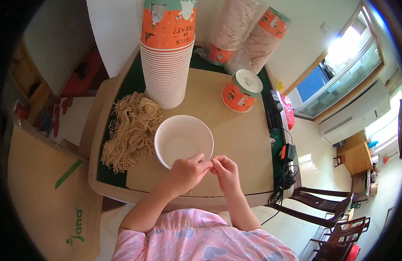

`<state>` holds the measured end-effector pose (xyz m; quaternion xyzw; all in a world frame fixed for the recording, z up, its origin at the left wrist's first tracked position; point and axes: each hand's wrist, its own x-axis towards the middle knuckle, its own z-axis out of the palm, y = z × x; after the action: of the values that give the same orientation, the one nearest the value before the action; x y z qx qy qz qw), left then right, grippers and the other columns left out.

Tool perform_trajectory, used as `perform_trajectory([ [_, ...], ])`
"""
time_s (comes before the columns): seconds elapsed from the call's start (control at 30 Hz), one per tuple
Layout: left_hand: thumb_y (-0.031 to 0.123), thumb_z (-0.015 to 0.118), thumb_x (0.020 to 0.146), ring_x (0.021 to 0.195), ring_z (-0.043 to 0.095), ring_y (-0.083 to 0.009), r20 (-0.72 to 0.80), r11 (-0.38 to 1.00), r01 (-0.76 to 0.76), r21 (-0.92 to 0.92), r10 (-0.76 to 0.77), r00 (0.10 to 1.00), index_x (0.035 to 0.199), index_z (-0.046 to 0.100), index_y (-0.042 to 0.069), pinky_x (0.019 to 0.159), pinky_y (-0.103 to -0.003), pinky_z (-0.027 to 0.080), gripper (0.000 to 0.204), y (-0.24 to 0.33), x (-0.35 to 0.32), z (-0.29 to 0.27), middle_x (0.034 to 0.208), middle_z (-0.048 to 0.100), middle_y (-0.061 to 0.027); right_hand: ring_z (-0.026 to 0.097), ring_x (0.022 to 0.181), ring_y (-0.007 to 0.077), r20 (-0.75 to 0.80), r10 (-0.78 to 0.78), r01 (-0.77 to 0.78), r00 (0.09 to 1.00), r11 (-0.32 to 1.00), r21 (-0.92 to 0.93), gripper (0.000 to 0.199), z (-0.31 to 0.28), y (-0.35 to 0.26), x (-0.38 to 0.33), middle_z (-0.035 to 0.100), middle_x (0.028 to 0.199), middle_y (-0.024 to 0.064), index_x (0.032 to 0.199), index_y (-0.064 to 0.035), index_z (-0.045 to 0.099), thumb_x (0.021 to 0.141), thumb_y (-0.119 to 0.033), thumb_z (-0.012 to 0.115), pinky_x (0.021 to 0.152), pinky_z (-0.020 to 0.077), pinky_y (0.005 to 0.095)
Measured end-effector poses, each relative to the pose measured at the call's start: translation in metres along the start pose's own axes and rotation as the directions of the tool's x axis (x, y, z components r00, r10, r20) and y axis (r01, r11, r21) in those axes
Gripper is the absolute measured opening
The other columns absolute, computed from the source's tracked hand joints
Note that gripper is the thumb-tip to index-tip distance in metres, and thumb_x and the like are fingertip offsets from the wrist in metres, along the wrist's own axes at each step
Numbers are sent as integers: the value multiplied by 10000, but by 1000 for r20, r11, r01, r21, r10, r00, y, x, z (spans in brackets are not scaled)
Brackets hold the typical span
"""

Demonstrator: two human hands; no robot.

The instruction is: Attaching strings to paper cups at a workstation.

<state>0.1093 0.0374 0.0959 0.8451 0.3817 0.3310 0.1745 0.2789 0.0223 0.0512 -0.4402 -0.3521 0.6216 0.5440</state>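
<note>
A white-lined paper bucket stands upright near the table's front, its open mouth facing up. My left hand is closed at the bucket's near right rim, its fingertips pinched. Beside it, my right hand is also closed in a pinch, and the fingertips of both hands meet. Whatever lies between them is too small to make out. A short beige strand seems to hang below my left hand. Left of the bucket lies a loose heap of beige cords.
A tall stack of orange-printed paper buckets rises behind the bucket. One upside-down bucket stands to the right, with more bagged stacks behind. Black cables and adapters line the right edge. A dark wooden chair stands beyond.
</note>
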Motion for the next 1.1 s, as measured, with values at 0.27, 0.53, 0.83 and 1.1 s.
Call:
perform_trajectory([
  [0.27,102,650,779,618,603,-199,58,991,-31,130,24,998,831,607,124,513,-342,495,71,2,-1,-4,756,510,-24,510,676,43,-90,-100,94,991,993,-68,79,5,6,-4,631,795,-13,908,-9,641,905,-88,644,609,404,182],
  [0.53,83,682,772,632,596,-234,63,999,17,-47,-14,998,854,636,108,553,-359,491,97,-1,1,-4,762,546,-41,535,770,60,-32,-233,224,972,960,-169,71,11,8,-9,602,859,6,934,15,632,920,-49,604,678,422,186],
  [0.83,41,671,778,676,633,-226,61,888,268,-374,-265,962,837,633,48,603,-338,517,70,-2,5,-8,794,601,-75,559,855,75,109,-140,147,984,987,-61,157,5,5,-7,581,958,15,1046,11,658,906,16,586,734,448,209],
  [1.1,19,663,784,715,641,-219,36,867,326,-376,-338,941,840,608,36,629,-327,529,80,0,7,-9,803,604,-80,550,810,64,74,-230,238,970,960,-144,140,5,12,-2,581,933,13,1024,3,661,892,16,616,689,441,193],
])
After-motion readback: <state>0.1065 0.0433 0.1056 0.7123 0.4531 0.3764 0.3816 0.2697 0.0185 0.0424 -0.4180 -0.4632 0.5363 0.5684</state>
